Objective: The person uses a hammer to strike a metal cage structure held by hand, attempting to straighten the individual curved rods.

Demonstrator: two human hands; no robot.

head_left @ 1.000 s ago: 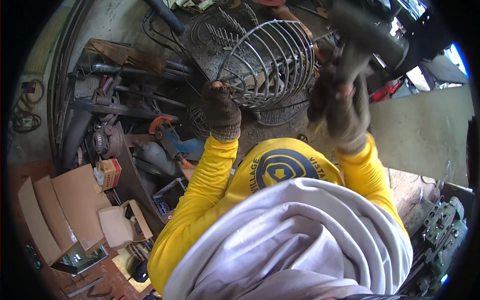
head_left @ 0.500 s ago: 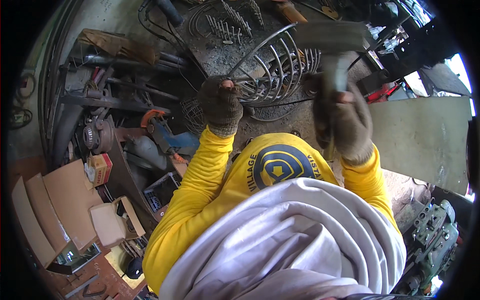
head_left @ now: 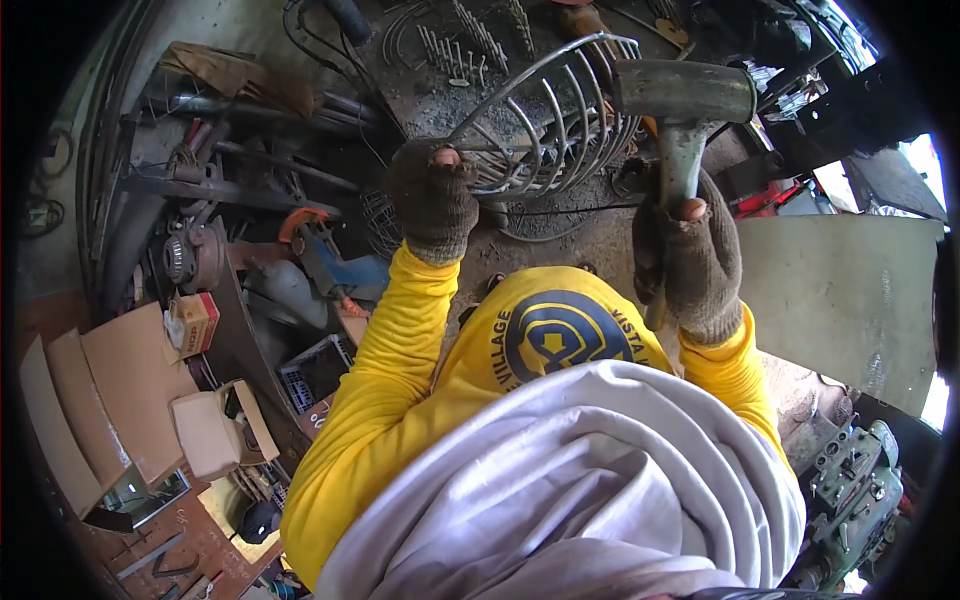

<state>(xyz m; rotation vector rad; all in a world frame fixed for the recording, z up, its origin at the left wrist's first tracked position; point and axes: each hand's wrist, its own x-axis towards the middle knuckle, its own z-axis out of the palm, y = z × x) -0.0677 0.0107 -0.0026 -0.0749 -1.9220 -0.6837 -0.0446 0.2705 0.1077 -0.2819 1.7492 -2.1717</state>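
Observation:
My left hand [head_left: 433, 200], in a dark knitted glove with the thumb tip bare, is closed round the near left end of a curved metal rod cage [head_left: 545, 140]. The cage has several bent ribs and slants up to the right over the workbench. In my right hand [head_left: 695, 250], gloved alike, is a hammer [head_left: 685, 92]; its handle rises through my fist, with my thumb laid along it. The thick cylindrical head is raised at the cage's right side and covers part of it. I cannot tell whether head and cage touch.
Rows of short metal pieces [head_left: 455, 55] stand on the dark workbench. At left are metal bars and pipes [head_left: 240, 185], a blue and orange tool [head_left: 335, 255] and open cardboard boxes [head_left: 130, 390]. A pale flat panel [head_left: 840, 300] lies at right, with a green machine [head_left: 850, 500] below it.
The hammer, blurred before, now shows sharply and sits slightly lower and farther right. The cage's far end has swung a little up and right; my left hand keeps its hold.

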